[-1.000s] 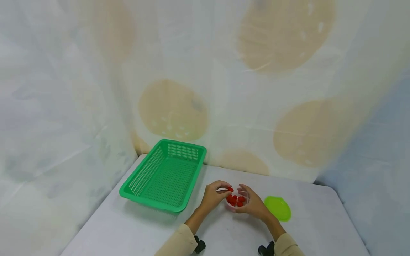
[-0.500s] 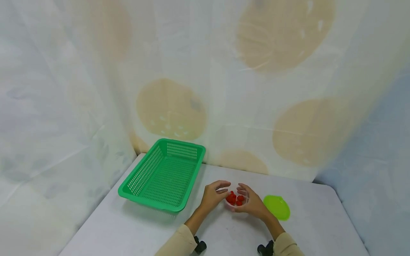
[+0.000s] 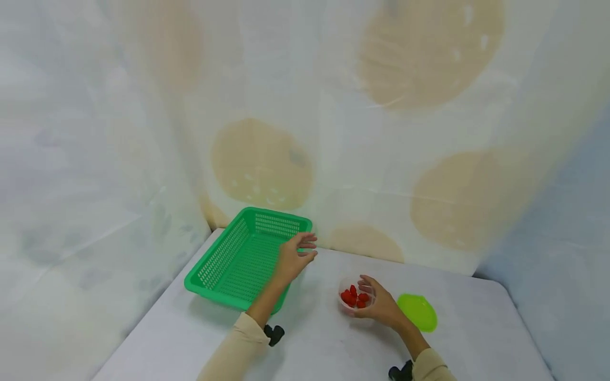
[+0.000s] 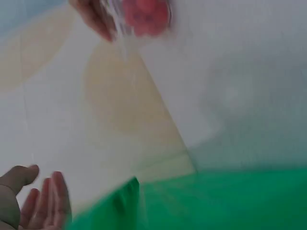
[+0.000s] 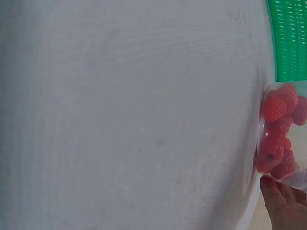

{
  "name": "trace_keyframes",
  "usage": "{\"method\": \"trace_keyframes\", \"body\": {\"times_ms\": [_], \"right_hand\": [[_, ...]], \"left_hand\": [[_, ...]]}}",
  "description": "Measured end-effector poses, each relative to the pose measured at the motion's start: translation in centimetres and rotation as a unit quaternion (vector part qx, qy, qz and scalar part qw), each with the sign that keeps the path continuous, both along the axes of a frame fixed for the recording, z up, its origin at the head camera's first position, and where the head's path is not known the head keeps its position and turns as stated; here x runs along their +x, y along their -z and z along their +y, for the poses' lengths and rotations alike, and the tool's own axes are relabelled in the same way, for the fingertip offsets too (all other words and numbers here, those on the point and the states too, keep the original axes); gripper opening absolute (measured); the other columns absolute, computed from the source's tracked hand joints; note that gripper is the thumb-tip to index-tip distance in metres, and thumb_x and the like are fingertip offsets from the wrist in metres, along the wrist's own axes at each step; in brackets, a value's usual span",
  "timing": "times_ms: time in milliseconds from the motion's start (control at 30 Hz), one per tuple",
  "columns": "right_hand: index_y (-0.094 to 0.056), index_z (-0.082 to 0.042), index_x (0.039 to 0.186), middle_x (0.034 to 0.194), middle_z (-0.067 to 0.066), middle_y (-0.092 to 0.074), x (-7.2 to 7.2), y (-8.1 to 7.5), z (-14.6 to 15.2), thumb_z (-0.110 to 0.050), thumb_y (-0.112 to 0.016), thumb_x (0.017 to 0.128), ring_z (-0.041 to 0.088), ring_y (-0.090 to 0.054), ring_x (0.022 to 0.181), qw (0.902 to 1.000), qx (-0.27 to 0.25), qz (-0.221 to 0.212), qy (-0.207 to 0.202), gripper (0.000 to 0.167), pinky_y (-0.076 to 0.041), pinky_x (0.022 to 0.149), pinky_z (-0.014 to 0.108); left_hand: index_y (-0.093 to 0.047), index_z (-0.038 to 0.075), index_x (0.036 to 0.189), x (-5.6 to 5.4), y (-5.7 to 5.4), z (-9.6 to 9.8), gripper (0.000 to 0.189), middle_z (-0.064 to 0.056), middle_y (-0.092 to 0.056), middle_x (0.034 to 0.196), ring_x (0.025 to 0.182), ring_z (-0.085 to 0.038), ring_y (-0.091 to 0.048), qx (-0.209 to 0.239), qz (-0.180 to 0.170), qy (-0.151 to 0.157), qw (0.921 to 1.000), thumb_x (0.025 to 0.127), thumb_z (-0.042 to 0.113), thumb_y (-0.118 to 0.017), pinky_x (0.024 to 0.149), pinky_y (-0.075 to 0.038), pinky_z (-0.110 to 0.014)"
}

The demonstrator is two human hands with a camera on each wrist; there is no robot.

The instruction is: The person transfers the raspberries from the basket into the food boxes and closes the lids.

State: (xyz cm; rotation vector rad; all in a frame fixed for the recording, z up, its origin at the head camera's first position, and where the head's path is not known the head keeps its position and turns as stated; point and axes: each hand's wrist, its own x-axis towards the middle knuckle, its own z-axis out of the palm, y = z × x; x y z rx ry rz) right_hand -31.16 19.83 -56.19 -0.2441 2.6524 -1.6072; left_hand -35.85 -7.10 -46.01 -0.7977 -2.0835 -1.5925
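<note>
My right hand [image 3: 378, 306] grips the side of a clear plastic container [image 5: 298, 179] that holds several red raspberries [image 5: 274, 148]. In the head view the raspberries [image 3: 353, 297] show inside the container's rim, with the right hand curled around its right side. The left hand [image 3: 296, 256] hovers over the right edge of the green basket [image 3: 238, 264], fingers loosely bent. In the left wrist view the left hand [image 4: 41, 203] has thumb and fingers apart with nothing between them. No raspberry is visible in the basket, though the left forearm covers part of it.
A flat lime-green lid [image 3: 417, 312] lies on the white table [image 3: 457, 338], just right of the right hand. The slatted basket stands at the table's left rear. Behind it hangs a pale curtain [image 3: 352, 159] with tan round prints.
My left hand has left the container and moved left and away from me to the basket's right edge. The raspberry earlier pinched in it is gone from its fingers. The right hand stays on the container.
</note>
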Motion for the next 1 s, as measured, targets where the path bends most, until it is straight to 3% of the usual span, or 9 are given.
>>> {"method": "trace_keyframes", "body": {"times_ms": [100, 200, 333, 533, 700, 833, 900, 1000], "right_hand": [[-0.037, -0.014, 0.148, 0.14, 0.01, -0.051, 0.0, 0.2, 0.3, -0.029, -0.094, 0.059, 0.031, -0.047, 0.13, 1.0, -0.004, -0.005, 0.0, 0.107, -0.047, 0.098, 0.05], [-0.037, -0.013, 0.148, 0.141, 0.012, -0.05, 0.1, 0.3, 0.4, -0.027, -0.094, 0.06, 0.032, -0.047, 0.13, 0.9998, -0.018, -0.008, -0.004, 0.107, -0.047, 0.098, 0.048], [-0.037, -0.012, 0.148, 0.141, 0.013, -0.051, 0.2, 0.3, 0.5, -0.027, -0.095, 0.059, 0.034, -0.047, 0.13, 0.9998, -0.021, -0.006, -0.001, 0.107, -0.048, 0.098, 0.049], [-0.038, -0.013, 0.148, 0.139, 0.012, -0.052, 0.2, 0.4, 0.6, -0.032, -0.095, 0.058, 0.034, -0.047, 0.129, 1.0, 0.0, 0.002, 0.005, 0.108, -0.046, 0.099, 0.053], [-0.038, -0.014, 0.148, 0.14, 0.012, -0.052, 0.2, 0.4, 0.5, -0.032, -0.094, 0.058, 0.033, -0.047, 0.13, 1.0, 0.0, -0.002, 0.004, 0.107, -0.045, 0.099, 0.053], [-0.038, -0.014, 0.148, 0.14, 0.012, -0.052, 0.2, 0.1, 0.3, -0.033, -0.094, 0.058, 0.034, -0.047, 0.13, 1.0, 0.004, 0.0, 0.004, 0.108, -0.045, 0.099, 0.053], [-0.038, -0.014, 0.148, 0.14, 0.012, -0.051, 0.2, -0.1, 0.2, -0.033, -0.094, 0.058, 0.034, -0.047, 0.13, 1.0, 0.007, 0.003, 0.003, 0.108, -0.045, 0.098, 0.054], [-0.037, -0.014, 0.148, 0.14, 0.012, -0.051, 0.2, -0.1, 0.0, -0.032, -0.094, 0.059, 0.033, -0.047, 0.13, 0.9999, 0.013, 0.007, 0.0, 0.108, -0.045, 0.098, 0.055]], "left_hand": [[-0.06, -0.004, 0.12, -0.2, -0.8, -2.6, 0.034, -0.021, -0.066, 0.111, 0.093, -0.033, -0.068, -0.063, -0.05, -0.049, 0.9955, 0.087, -0.004, -0.068, 0.074, -0.058, -0.033], [-0.06, -0.005, 0.119, -0.2, -0.9, -5.2, 0.029, -0.019, -0.066, 0.109, 0.089, -0.028, -0.067, -0.156, -0.126, -0.076, 0.9767, 0.093, 0.006, -0.064, 0.072, -0.057, -0.034], [-0.064, -0.007, 0.115, -0.1, -0.2, -7.9, 0.028, -0.016, -0.068, 0.103, 0.08, -0.025, -0.068, -0.262, -0.223, -0.044, 0.9379, 0.095, 0.013, -0.063, 0.067, -0.058, -0.037], [-0.075, 0.003, 0.094, 0.6, 1.0, -10.4, 0.013, -0.01, -0.072, 0.09, 0.075, -0.027, -0.07, -0.355, -0.326, 0.016, 0.8757, 0.087, 0.014, -0.073, 0.065, -0.059, -0.04], [-0.077, 0.01, 0.081, 1.3, 1.4, -11.2, 0.002, -0.002, -0.07, 0.077, 0.067, -0.017, -0.064, -0.414, -0.363, 0.032, 0.8341, 0.082, 0.012, -0.077, 0.06, -0.056, -0.034], [-0.078, 0.018, 0.079, 1.5, 1.5, -11.5, 0.003, 0.002, -0.069, 0.078, 0.07, -0.015, -0.06, -0.459, -0.368, 0.025, 0.8079, 0.08, 0.016, -0.079, 0.061, -0.053, -0.033], [-0.078, 0.02, 0.081, 1.4, 1.7, -11.6, 0.002, 0.002, -0.07, 0.084, 0.077, -0.016, -0.063, -0.469, -0.375, 0.024, 0.7995, 0.081, 0.018, -0.079, 0.068, -0.055, -0.036], [-0.079, 0.021, 0.085, 1.2, 2.2, -11.8, 0.003, 0.002, -0.071, 0.091, 0.086, -0.019, -0.066, -0.468, -0.377, 0.031, 0.7992, 0.082, 0.019, -0.078, 0.077, -0.056, -0.04]]}}
